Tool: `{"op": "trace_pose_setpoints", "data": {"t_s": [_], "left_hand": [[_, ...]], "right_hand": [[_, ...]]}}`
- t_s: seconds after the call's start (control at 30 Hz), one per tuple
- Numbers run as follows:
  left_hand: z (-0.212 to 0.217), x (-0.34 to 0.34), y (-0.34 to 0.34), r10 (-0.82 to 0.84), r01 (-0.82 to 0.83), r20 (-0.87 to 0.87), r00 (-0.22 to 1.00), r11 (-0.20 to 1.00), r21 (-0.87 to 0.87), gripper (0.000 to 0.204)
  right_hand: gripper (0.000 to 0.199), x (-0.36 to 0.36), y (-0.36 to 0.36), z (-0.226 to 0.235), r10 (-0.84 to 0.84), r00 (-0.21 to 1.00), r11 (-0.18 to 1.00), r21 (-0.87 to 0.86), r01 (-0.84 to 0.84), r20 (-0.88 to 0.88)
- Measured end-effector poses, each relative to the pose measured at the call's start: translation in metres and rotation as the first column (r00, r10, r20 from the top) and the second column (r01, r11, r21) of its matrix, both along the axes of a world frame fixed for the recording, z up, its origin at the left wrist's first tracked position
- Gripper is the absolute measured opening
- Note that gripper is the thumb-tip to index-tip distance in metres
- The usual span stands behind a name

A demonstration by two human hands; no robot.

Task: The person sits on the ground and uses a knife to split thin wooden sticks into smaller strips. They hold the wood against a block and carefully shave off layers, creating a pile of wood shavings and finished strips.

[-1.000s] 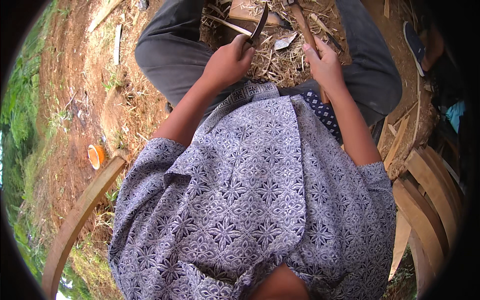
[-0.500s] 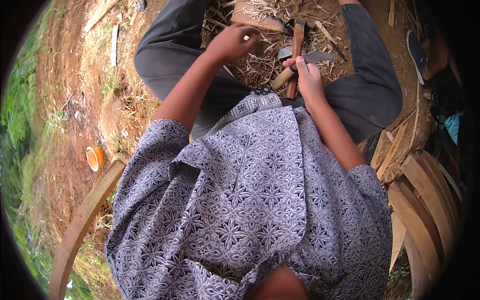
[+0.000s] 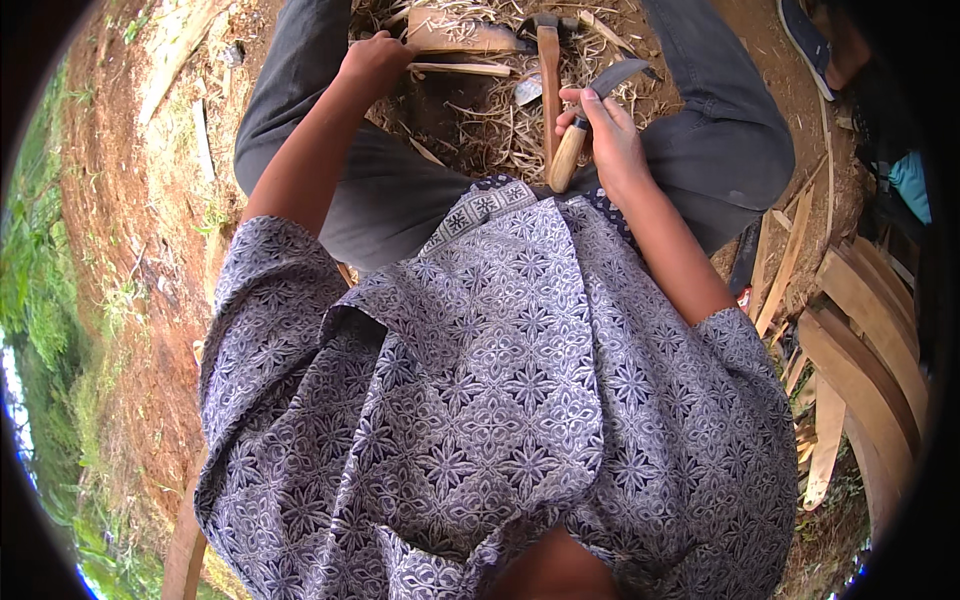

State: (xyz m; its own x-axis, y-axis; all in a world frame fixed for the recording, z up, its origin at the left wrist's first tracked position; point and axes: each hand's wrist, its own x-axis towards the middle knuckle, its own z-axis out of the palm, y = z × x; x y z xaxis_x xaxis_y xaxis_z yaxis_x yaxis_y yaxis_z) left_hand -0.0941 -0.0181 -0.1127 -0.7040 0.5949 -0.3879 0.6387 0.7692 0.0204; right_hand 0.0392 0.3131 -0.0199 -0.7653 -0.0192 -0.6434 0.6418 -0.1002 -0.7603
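My right hand [image 3: 615, 140] is closed on a knife with a curved grey blade [image 3: 618, 74] and a pale wooden handle [image 3: 567, 158]. Its fingers grip near where blade and handle meet, and the handle end points back toward my lap. Farther left, my left hand [image 3: 376, 60] is closed around one end of a thin wooden strip [image 3: 462, 69], which juts out to the right. Just beyond that strip lies a flat wooden block [image 3: 465, 33]. A hammer-like tool [image 3: 549, 85] with a dark head and a wooden handle rests between my legs, beside the knife.
Straw-like shavings [image 3: 500, 125] cover the ground between my bent legs. Curved wooden boards [image 3: 865, 375] are stacked at the right, near long thin slats [image 3: 787, 262]. Another person's shoe [image 3: 806, 40] shows at the far right. One curved piece of wood [image 3: 185, 545] stands at the lower left.
My left hand has moved left, and the wooden strip now shows lengthwise. The knife has turned, its blade now pointing up and away. The whole view has shifted slightly.
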Motion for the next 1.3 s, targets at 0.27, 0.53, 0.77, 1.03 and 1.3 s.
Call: {"op": "trace_pose_setpoints", "data": {"t_s": [0.27, 0.53, 0.77, 1.03, 1.3], "left_hand": [[0.080, 0.074, 0.044, 0.387, -0.544, 0.409, 0.826, 0.737, 0.401, 0.029], [0.127, 0.165, 0.084, 0.498, -0.763, 0.579, 0.645, 0.464, 0.451, 0.024], [0.112, 0.193, 0.084, 0.396, -0.769, 0.659, 0.639, 0.299, 0.565, 0.031], [0.119, 0.181, 0.084, 0.385, -0.686, 0.589, 0.711, 0.561, 0.462, 0.021], [0.151, 0.182, 0.089, 0.428, -0.520, 0.303, 0.851, 0.616, 0.591, 0.012]], "right_hand": [[0.039, -0.007, 0.001, -0.009, 0.214, 0.963, 0.976, 0.070, -0.205, -0.165], [0.047, -0.004, -0.017, -0.011, 0.782, 0.621, 0.570, 0.466, -0.677, -0.055], [0.047, -0.012, -0.014, -0.029, 0.881, 0.474, 0.434, 0.430, -0.792, -0.016], [0.041, -0.007, -0.006, -0.016, 0.809, 0.588, 0.551, 0.358, -0.754, -0.007], [0.032, -0.006, -0.002, 0.001, 0.844, 0.533, 0.494, 0.297, -0.817, 0.061]]}}
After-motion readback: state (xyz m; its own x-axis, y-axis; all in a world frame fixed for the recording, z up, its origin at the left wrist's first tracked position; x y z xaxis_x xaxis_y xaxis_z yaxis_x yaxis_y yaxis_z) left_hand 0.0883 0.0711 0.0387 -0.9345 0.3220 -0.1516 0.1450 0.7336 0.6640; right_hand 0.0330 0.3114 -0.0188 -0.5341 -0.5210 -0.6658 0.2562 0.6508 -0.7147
